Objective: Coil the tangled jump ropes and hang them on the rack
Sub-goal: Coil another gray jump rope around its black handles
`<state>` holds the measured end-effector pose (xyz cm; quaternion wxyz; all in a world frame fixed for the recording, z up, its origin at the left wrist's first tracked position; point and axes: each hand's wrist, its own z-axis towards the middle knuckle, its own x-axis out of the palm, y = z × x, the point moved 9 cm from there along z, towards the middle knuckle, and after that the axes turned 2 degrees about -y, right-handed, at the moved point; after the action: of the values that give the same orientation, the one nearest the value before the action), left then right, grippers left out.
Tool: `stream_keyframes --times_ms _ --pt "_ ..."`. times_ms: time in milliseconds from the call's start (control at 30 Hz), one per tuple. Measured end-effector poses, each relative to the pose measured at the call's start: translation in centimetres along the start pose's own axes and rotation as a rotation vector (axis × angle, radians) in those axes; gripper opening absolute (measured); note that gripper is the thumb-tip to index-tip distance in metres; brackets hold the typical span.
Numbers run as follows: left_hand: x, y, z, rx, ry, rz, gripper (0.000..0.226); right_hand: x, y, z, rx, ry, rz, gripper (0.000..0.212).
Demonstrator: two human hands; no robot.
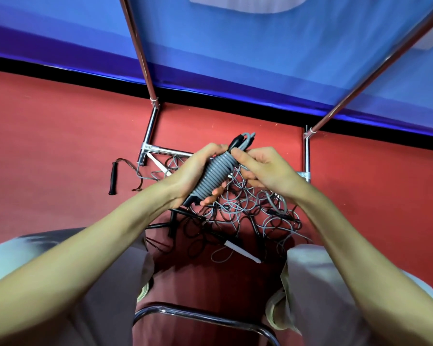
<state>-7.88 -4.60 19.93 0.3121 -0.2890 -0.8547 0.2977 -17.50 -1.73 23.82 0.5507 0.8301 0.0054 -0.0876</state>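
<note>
Both my bare arms reach out in front of me, and my hands meet in the middle. My left hand (195,171) comes in from the left with its fingers curled around the rope bundle (214,177). My right hand (256,168) comes in from the right, and its thumb and fingers pinch the top end of the bundle.

A red floor (60,136) is carrying everything here. A tangle of grey and black jump ropes (250,211) is lying on it between the chrome feet of a rack (148,148). A black handle (113,178) is lying apart at the left of the pile, and a white handle (240,252) is resting at its near edge.
</note>
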Motion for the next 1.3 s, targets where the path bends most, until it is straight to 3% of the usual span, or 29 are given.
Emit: stream_keyframes --times_ms 67,167,267,400,500,633,733,867,1000,1100,1300 --pt "-0.1 -0.8 -0.2 0.059 -0.042 -0.023 0.053 -0.2 0.6 -0.1 -0.046 0.023 -0.083 0.041" --pt "-1.3 -2.2 -0.9 0.167 -0.201 0.093 0.048 -0.2 0.6 -0.4 -0.052 0.063 -0.124 0.019" --pt "-2.8 -2.8 -1.1 0.229 -0.355 0.387 0.058 -0.3 -0.3 -0.4 0.021 0.037 -0.072 0.022" --pt "-2.4 -2.1 -1.0 0.194 -0.371 0.657 0.074 0.0 -1.4 -0.7 0.145 -0.026 -0.043 0.029" --pt "-1.9 -1.2 -0.4 0.165 -0.345 0.778 0.049 0.2 -2.5 -0.6 0.252 -0.053 0.184 0.027" --pt "-3.3 0.9 1.8 0.039 -0.302 0.603 0.022 0.3 -2.6 -0.6 0.31 -0.037 0.416 0.022" --pt "-2.1 -0.4 1.0 0.111 -0.292 0.566 0.007 0.5 -2.7 -0.7 0.374 -0.031 0.598 0.02" --pt "-1.6 -3.0 -0.6 0.333 -0.332 0.798 0.028 0.7 -2.2 -0.6 0.395 -0.025 0.732 0.013" --pt "-1.6 -4.6 -1.8 0.48 -0.458 0.939 0.041 0.6 -2.7 -0.2 0.402 -0.061 0.719 0.031" --pt "-0.3 -5.6 -3.1 0.647 -0.411 0.977 0.057 0.2 -3.0 0.0 0.379 -0.102 0.719 0.031" --pt "-0.7 -5.6 -2.6 0.612 -0.382 1.037 0.064 0.6 -2.4 -0.1 0.362 -0.025 0.723 0.033"
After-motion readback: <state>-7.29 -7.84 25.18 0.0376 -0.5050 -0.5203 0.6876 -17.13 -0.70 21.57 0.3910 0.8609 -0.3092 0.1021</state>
